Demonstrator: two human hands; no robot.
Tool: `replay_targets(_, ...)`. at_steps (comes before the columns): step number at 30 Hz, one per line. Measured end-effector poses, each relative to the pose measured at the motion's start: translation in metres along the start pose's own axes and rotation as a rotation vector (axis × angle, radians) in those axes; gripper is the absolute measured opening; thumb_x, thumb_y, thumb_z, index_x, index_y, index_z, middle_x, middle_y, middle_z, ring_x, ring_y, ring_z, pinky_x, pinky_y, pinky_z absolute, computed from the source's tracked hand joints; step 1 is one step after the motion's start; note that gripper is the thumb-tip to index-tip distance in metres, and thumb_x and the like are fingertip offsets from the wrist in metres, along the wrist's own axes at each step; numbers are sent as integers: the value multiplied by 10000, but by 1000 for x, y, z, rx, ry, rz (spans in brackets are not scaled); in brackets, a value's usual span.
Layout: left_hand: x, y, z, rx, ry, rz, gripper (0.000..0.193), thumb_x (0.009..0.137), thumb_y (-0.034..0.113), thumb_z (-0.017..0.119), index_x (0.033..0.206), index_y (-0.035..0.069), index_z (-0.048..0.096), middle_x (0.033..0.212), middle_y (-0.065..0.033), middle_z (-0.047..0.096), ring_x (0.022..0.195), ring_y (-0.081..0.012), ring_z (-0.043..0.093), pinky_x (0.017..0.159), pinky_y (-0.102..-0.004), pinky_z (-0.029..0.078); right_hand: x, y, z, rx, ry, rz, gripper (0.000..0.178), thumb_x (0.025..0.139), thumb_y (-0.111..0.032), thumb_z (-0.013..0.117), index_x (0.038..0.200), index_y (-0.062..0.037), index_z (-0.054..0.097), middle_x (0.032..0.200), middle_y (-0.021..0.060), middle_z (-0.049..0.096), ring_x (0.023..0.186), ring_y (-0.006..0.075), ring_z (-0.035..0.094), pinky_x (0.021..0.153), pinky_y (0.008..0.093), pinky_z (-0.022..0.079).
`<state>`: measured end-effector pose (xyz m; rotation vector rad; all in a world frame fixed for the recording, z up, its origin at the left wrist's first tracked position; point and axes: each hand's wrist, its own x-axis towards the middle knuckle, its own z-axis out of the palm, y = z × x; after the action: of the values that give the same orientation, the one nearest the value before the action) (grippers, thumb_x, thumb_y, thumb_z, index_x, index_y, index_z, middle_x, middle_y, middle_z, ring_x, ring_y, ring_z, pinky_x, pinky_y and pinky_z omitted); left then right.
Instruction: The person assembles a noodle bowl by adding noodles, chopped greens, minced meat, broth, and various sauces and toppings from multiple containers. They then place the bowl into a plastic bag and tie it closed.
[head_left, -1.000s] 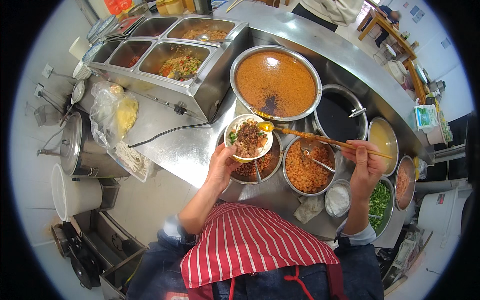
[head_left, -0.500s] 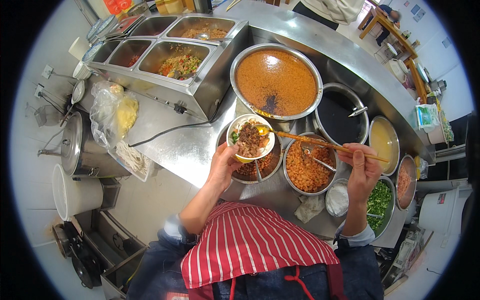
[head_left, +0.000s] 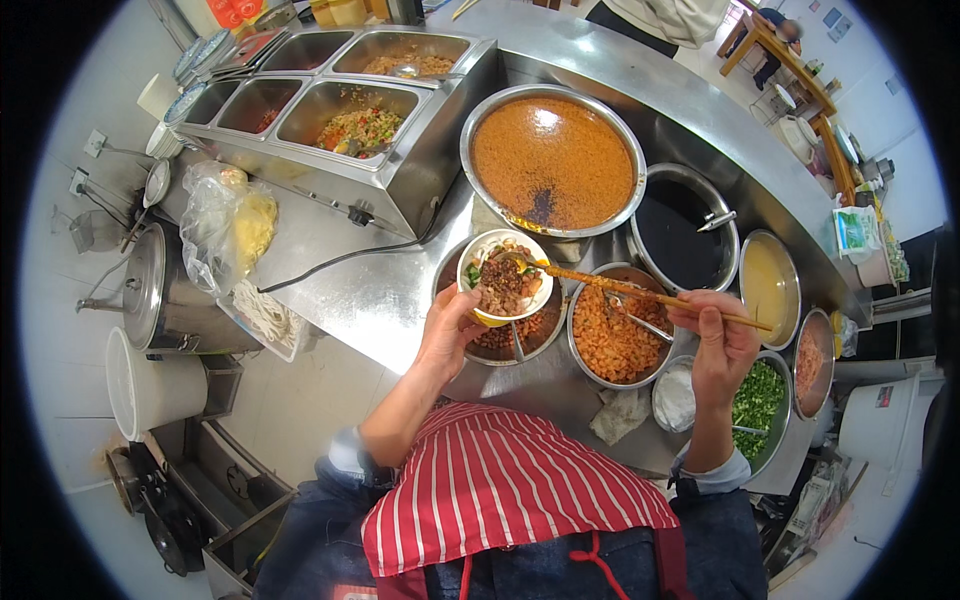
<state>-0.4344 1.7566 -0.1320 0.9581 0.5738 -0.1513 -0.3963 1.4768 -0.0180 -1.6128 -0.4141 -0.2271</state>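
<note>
White bowl [head_left: 541,292] of brown topping [head_left: 503,282], perhaps mince, in left fingers [head_left: 464,304]; right fingers [head_left: 728,303] grip a long-handled spoon [head_left: 628,287].

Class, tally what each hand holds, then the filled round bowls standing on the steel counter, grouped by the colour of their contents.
White bowl in left hand: 1
Wooden-handled spoon in right hand: 1
Orange or brown (smooth sauce, diced food, reddish-brown pieces): 3
Dark liquid: 1
Pale yellow liquid: 1
Pink food: 1
Chopped green food: 1
White contents: 1
Total: 10
</note>
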Motion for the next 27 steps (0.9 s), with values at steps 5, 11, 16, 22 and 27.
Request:
replay_targets(5, 1, -2, 0, 2, 24, -12, 587, 769, 296, 648, 1235, 28, 414, 1049, -78, 556, 937, -156, 549, 819, -331, 447, -1, 1, 0, 17, -5, -1, 168, 930, -60, 476, 962, 79, 567, 955, 166, 595, 821, 199, 636, 727, 290, 566)
replay_targets(11, 1, -4, 0, 10, 41, -30, 651, 750, 302, 665, 1260, 14, 383, 1046, -85, 549, 940, -166, 546, 819, -334, 443, -2, 0, 1, 29, -3, 34, 170, 929, -69, 483, 959, 74, 571, 946, 158, 597, 808, 200, 640, 713, 290, 568)
replay_targets(16, 3, -5, -1, 2, 53, -52, 706, 739, 305, 672, 1287, 5, 343, 1063, -95, 539, 943, -177, 546, 814, -339, 442, -1, 1, 0, -2, 38, 79, 191, 939, -99, 472, 952, 60, 578, 894, 137, 615, 751, 185, 648, 676, 277, 566)
replay_targets(22, 4, -7, -1, 13, 51, -72, 712, 737, 311, 676, 1283, 2, 339, 1069, -98, 530, 938, -180, 544, 800, -341, 440, 2, 9, -2, 16, 125, 223, 214, 947, -147, 478, 934, 41, 580, 838, 110, 630, 698, 161, 652, 638, 252, 557)
replay_targets(27, 2, -4, 0, -1, 31, -95, 621, 759, 293, 659, 1246, 25, 382, 1050, -77, 536, 927, -175, 543, 790, -331, 442, 8, 22, -6, 142, 185, 333, 208, 943, -159, 491, 925, 31, 575, 829, 108, 629, 697, 161, 657, 628, 247, 560)
